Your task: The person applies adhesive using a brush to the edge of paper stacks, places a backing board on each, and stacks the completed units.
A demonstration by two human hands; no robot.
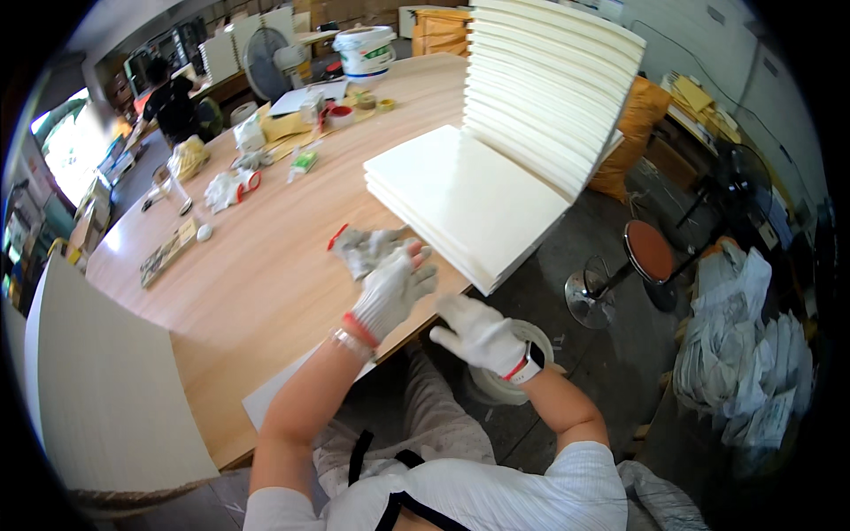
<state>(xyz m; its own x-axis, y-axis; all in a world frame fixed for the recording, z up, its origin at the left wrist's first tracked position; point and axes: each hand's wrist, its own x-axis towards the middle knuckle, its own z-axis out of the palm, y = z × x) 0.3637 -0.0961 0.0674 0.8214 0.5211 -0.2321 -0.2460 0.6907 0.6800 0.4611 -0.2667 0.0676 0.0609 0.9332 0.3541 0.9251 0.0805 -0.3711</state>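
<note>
A crumpled, red-cuffed grey knit glove (pixel 361 249) lies on the pale wood-grain bench (pixel 274 292) near the white-gloved left hand (pixel 398 285). That and the white-gloved right hand (pixel 481 333) spread open, seemingly empty, likely gloved to keep the flat white boards (pixel 469 195) clean.

The big worktop (pixel 266 305) is pale brown wood with a round left end. Past that left edge, a bright opening (pixel 64 150) glows white, and a shiny spot shows on the wood. A grey fan (pixel 266 66) stands beyond the far edge. Off the right edge are a dark floor (pixel 611 363), a round reddish-brown stool (pixel 649 251) and a pale wall (pixel 677 35).
</note>
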